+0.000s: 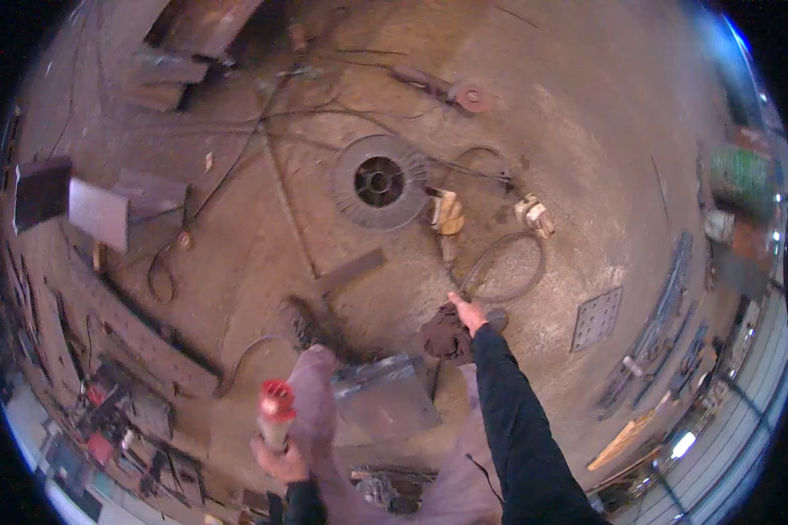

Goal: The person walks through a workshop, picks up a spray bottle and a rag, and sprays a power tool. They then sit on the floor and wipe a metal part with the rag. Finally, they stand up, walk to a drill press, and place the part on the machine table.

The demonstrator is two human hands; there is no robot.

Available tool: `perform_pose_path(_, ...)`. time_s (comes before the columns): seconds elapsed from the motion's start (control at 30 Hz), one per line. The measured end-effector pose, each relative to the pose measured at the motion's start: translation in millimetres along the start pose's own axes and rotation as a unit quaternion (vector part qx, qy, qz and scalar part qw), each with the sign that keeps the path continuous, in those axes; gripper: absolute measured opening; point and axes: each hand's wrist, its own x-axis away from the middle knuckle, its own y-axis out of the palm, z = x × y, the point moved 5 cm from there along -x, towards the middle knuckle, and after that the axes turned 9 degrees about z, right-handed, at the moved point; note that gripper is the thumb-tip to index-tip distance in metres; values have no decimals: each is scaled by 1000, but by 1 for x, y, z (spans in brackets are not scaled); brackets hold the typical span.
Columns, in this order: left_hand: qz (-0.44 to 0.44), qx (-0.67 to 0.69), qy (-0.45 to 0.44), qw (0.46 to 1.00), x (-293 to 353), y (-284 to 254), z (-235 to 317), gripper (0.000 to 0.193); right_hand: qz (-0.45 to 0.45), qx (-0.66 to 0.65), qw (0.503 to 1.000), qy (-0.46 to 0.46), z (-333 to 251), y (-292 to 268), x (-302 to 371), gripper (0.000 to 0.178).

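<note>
Red-topped cylinder (pixel 277 408): was clasped around its pale lower part in left hand (pixel 280 460). Showed a bright red, uneven end above a whitish body. Pointed with red end away from wrist. Was too blurred to identify further.

Dark brown bundle (pixel 445 338): looked crumpled, soft and cloth-like, with an uneven outline. Appeared at right hand (pixel 467 313), on its left side and well apart from red-topped cylinder. Could not be told as gripped or merely touched.

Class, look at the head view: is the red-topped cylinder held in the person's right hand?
No, the left hand grips the red-topped cylinder, while the right hand is well away from it.
</note>
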Motion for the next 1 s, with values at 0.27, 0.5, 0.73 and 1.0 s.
perform_pose_path(0.27,199,-98,199,955,39,36,30,54,60,-374,924,-55,-6,-131,-238,98)
perform_pose_path(0.5,206,-131,208,947,74,49,45,56,-23,-609,790,65,-14,-160,-356,108)
perform_pose_path(0.73,212,-105,208,949,92,62,34,59,127,-630,765,48,44,-195,-470,67)
perform_pose_path(1.0,172,-87,102,976,115,34,81,54,280,-572,760,126,7,-177,-298,69)
